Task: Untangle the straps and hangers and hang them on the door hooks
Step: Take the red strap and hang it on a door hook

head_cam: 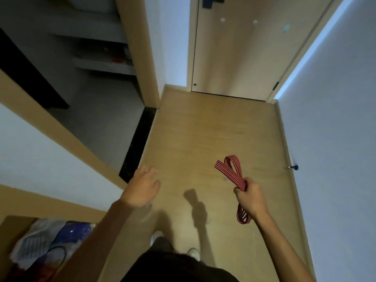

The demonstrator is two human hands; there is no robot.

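Note:
My right hand [251, 198] grips a red strap with dark stripes [230, 171], folded into loops that stick out ahead of the fist, with another loop hanging below the wrist. My left hand [143, 188] hovers empty at the left, fingers relaxed and spread. Straight ahead is a closed wooden door [242, 55]. On its upper part sit small pale hooks [222, 19], with nothing hanging on them. No hangers are visible in my hands.
A narrow wooden-floored hallway [203, 135] leads to the door, with a white wall [335, 119] and a door stop [294, 167] on the right. A doorway on the left opens to a grey-tiled room. A cardboard box [40, 245] with clothes and bags sits at lower left.

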